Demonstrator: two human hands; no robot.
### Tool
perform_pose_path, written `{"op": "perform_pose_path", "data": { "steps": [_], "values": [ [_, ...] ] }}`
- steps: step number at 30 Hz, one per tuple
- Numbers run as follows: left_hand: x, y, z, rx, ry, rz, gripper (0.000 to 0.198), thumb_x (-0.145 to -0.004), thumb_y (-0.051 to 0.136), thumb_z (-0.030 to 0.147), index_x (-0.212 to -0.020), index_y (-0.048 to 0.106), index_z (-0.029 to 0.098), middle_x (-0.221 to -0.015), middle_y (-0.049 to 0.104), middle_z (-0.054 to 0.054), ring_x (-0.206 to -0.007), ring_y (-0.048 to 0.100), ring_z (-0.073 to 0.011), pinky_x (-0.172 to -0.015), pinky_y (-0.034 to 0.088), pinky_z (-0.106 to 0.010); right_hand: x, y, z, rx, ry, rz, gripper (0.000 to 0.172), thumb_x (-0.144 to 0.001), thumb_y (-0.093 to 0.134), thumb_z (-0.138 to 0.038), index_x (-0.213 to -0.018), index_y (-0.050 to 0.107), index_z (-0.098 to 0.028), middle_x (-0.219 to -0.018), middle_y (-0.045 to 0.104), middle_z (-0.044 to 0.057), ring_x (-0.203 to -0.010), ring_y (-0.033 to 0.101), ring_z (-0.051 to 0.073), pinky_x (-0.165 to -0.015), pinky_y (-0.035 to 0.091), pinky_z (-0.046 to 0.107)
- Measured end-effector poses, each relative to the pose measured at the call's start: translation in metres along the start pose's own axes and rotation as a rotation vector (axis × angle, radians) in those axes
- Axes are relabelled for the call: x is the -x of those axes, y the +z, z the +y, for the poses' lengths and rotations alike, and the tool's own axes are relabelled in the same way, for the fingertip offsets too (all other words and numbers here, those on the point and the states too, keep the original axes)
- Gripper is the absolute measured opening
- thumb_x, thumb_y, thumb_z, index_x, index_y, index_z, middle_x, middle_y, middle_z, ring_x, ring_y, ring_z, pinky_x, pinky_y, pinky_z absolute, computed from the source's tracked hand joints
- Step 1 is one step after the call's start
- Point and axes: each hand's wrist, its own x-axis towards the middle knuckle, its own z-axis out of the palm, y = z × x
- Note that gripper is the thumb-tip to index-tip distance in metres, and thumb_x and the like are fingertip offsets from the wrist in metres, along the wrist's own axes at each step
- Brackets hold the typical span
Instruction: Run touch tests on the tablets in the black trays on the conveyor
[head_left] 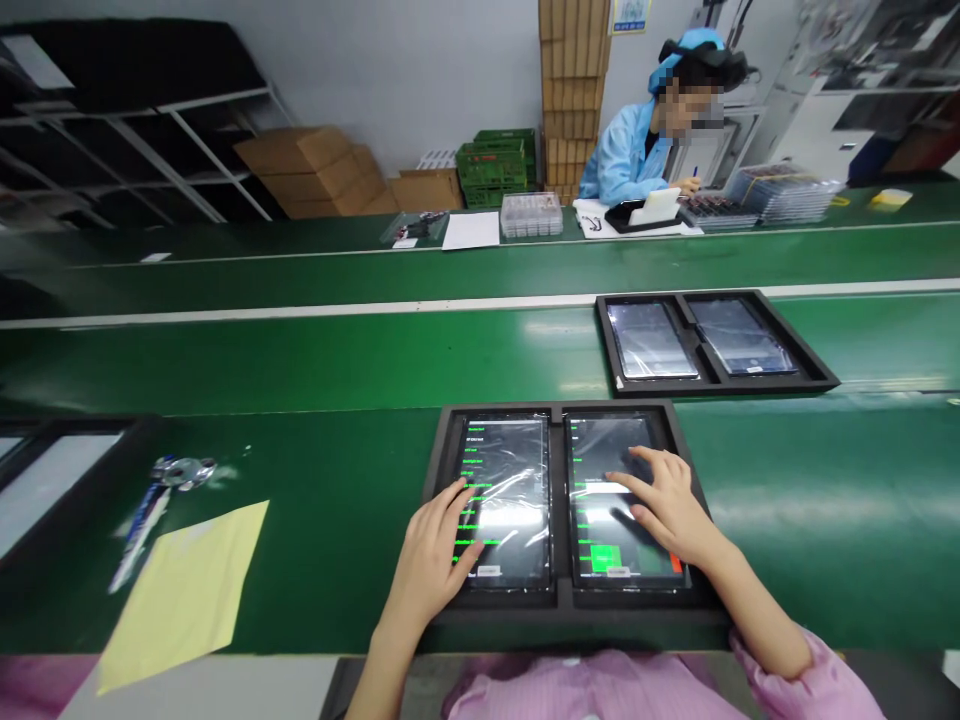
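Note:
A black foam tray [559, 604] lies on the green bench in front of me and holds two tablets wrapped in clear film. The left tablet [510, 480] shows a dark screen with lines of green text. My left hand [435, 550] rests on its lower left part, fingers spread and touching the screen. The right tablet [611, 450] shows a dark screen with a green box and a red patch near the bottom. My right hand [667, 505] lies flat on it, fingertips on the glass. Neither hand holds anything.
A second black tray [716, 382] with two dark tablets sits on the conveyor behind. A yellow sheet [184, 590] and a pen [139, 530] lie at left. A person in a blue coat [637, 150] works at the far bench among boxes and crates.

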Motion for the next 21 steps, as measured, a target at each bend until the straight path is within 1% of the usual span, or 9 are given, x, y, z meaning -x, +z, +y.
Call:
{"op": "perform_pose_path", "data": {
  "steps": [2, 5, 9, 11, 14, 17, 19, 21],
  "values": [
    [0.000, 0.001, -0.001, -0.005, 0.010, -0.020, 0.058, -0.097, 0.042, 0.050, -0.146, 0.035, 0.020, -0.140, 0.051, -0.016, -0.122, 0.055, -0.0292, -0.098, 0.046, -0.041, 0.000, -0.001, -0.002, -0.002, -0.047, -0.025, 0.046, -0.099, 0.033, -0.053, -0.132, 0.058, -0.033, -0.135, 0.042, 0.014, -0.121, 0.039, 0.034, -0.099, 0.033, 0.058],
    [0.000, 0.001, -0.001, -0.018, -0.002, -0.035, 0.065, -0.096, 0.043, 0.051, -0.150, 0.026, 0.019, -0.145, 0.046, -0.019, -0.124, 0.054, -0.0306, -0.097, 0.047, -0.041, 0.000, -0.001, -0.004, -0.016, -0.097, 0.002, 0.050, -0.098, 0.032, -0.058, -0.135, 0.055, -0.033, -0.137, 0.040, 0.014, -0.121, 0.038, 0.035, -0.099, 0.034, 0.058],
    [-0.001, 0.000, 0.000, -0.003, 0.002, -0.057, 0.073, -0.095, 0.046, 0.053, -0.154, 0.018, 0.021, -0.147, 0.044, -0.019, -0.128, 0.051, -0.0315, -0.102, 0.044, -0.044, 0.001, 0.004, -0.002, 0.014, -0.080, 0.057, 0.037, -0.101, 0.034, -0.047, -0.121, 0.062, -0.033, -0.132, 0.043, 0.013, -0.117, 0.043, 0.033, -0.097, 0.035, 0.058],
    [-0.001, 0.002, -0.001, -0.002, 0.014, -0.055, 0.074, -0.095, 0.046, 0.053, -0.155, 0.018, 0.020, -0.147, 0.044, -0.019, -0.129, 0.050, -0.0311, -0.104, 0.042, -0.045, 0.002, 0.005, 0.002, -0.021, -0.041, 0.129, 0.038, -0.102, 0.029, -0.044, -0.119, 0.060, -0.031, -0.131, 0.045, 0.013, -0.116, 0.044, 0.032, -0.097, 0.035, 0.057],
    [-0.002, 0.006, -0.002, -0.022, 0.042, -0.050, 0.073, -0.096, 0.044, 0.053, -0.155, 0.017, 0.019, -0.147, 0.044, -0.019, -0.130, 0.049, -0.0306, -0.105, 0.040, -0.045, 0.004, 0.006, 0.007, -0.106, 0.062, 0.277, 0.043, -0.101, 0.023, -0.047, -0.122, 0.055, -0.027, -0.128, 0.046, 0.013, -0.115, 0.046, 0.032, -0.094, 0.036, 0.054],
    [-0.005, 0.006, -0.002, -0.053, 0.076, -0.098, 0.073, -0.096, 0.043, 0.054, -0.154, 0.017, 0.020, -0.146, 0.046, -0.019, -0.131, 0.048, -0.0301, -0.110, 0.033, -0.049, 0.006, 0.005, 0.010, -0.171, 0.141, 0.368, 0.043, -0.101, 0.023, -0.047, -0.123, 0.054, -0.026, -0.123, 0.049, 0.012, -0.113, 0.047, 0.032, -0.092, 0.037, 0.051],
    [-0.011, 0.001, -0.001, -0.048, 0.086, -0.138, 0.075, -0.096, 0.043, 0.056, -0.155, 0.015, 0.020, -0.146, 0.046, -0.019, -0.132, 0.047, -0.0296, -0.113, 0.028, -0.051, 0.006, 0.003, 0.011, -0.188, 0.168, 0.421, 0.042, -0.101, 0.024, -0.044, -0.123, 0.053, -0.025, -0.121, 0.050, 0.012, -0.112, 0.047, 0.032, -0.092, 0.037, 0.051],
    [-0.022, -0.009, -0.001, -0.030, 0.058, -0.140, 0.074, -0.096, 0.042, 0.056, -0.154, 0.014, 0.019, -0.148, 0.044, -0.019, -0.136, 0.043, -0.0295, -0.114, 0.027, -0.052, 0.003, 0.000, 0.012, -0.178, 0.190, 0.505, 0.041, -0.100, 0.025, -0.043, -0.124, 0.053, -0.023, -0.120, 0.049, 0.013, -0.112, 0.047, 0.032, -0.092, 0.037, 0.052]
  ]
}}
